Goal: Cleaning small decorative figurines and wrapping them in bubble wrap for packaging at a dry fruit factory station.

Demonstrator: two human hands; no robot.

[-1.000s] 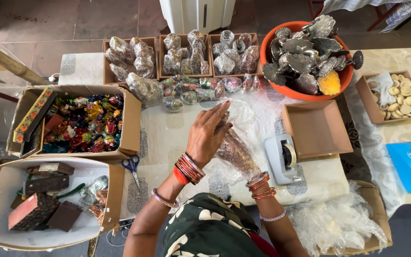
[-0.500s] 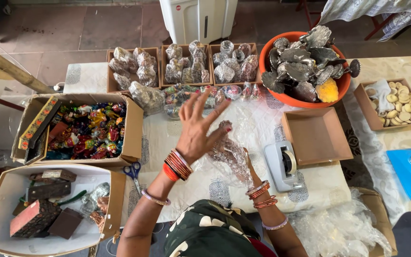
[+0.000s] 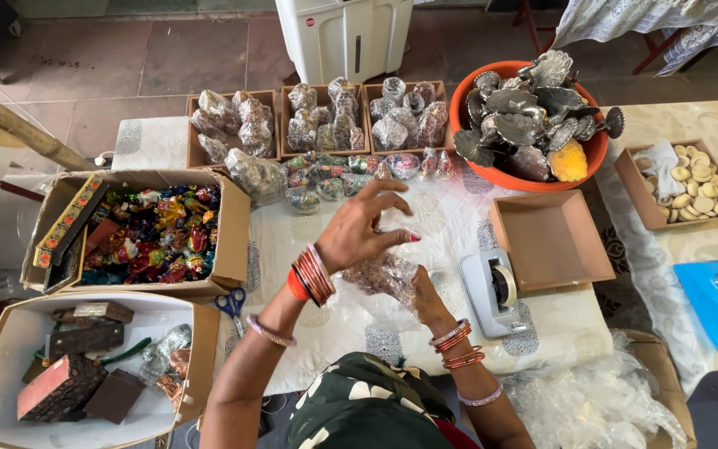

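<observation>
My left hand (image 3: 361, 229) hovers over the white table, fingers curled and pinching the edge of a clear plastic wrap (image 3: 392, 218). Below it my right hand (image 3: 425, 298) grips a small object bundled in clear plastic (image 3: 380, 274). The object inside the wrap is too blurred to identify. Both wrists carry red and gold bangles. A tape dispenser (image 3: 494, 288) sits just right of my right hand.
An empty shallow brown box (image 3: 550, 241) lies right of the dispenser. An orange bowl (image 3: 492, 170) holds silver metal figures. Three trays of wrapped items (image 3: 326, 116) line the far edge. Cardboard boxes of colourful figurines (image 3: 159, 233) and small wooden boxes (image 3: 68, 374) stand left. Blue scissors (image 3: 232, 306) lie nearby.
My left hand has gone from flat and spread over the table to curled, pinching the plastic wrap. The wrapped bundle stays in my right hand.
</observation>
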